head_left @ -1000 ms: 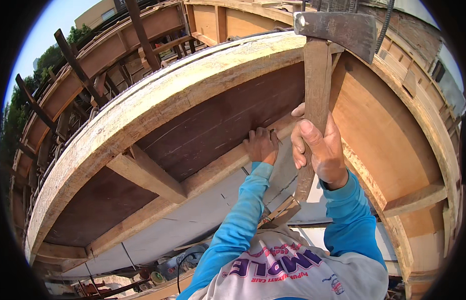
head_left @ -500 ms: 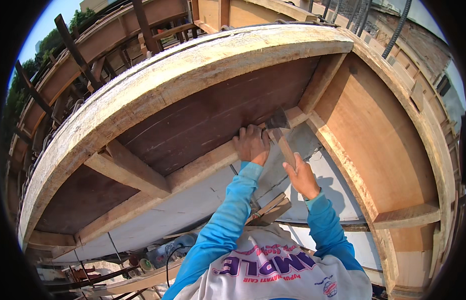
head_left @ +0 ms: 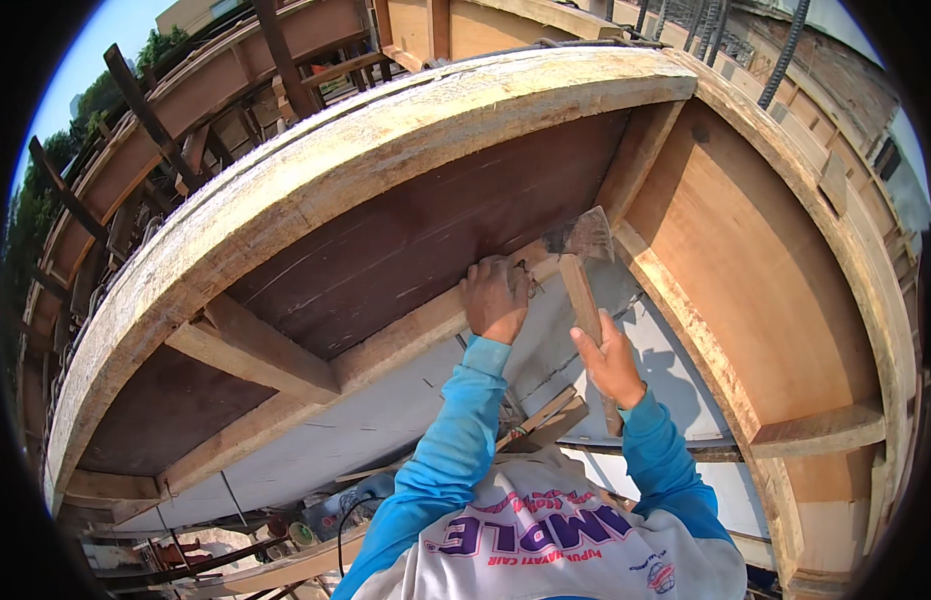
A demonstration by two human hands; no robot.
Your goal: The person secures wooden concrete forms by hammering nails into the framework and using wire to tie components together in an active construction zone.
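Observation:
My right hand [head_left: 612, 362] is wrapped round the wooden handle of a hatchet [head_left: 582, 300]. The hatchet's flared, worn metal head lies over the right end of the lower wooden beam [head_left: 396, 350], its blunt side toward my other hand. My left hand [head_left: 498, 297] rests on that beam, fingers curled and pinched at the edge. Whatever sits between those fingertips is too small and too hidden to name. Behind the beam is a dark brown plywood panel [head_left: 416, 220], framed above by a thick curved timber [head_left: 326, 165].
Short wooden braces [head_left: 256, 355] cross the frame at left. A lighter plywood panel [head_left: 756, 270] curves down the right side. Pale sheeting [head_left: 386, 430] lies below the beam. Upright steel bars [head_left: 786, 50] stand at upper right, and dark posts [head_left: 151, 115] at upper left.
The hatchet head has shifted right and turned, showing more of its blade face. More handle shows below my right hand. My left hand stays at the same spot on the beam.

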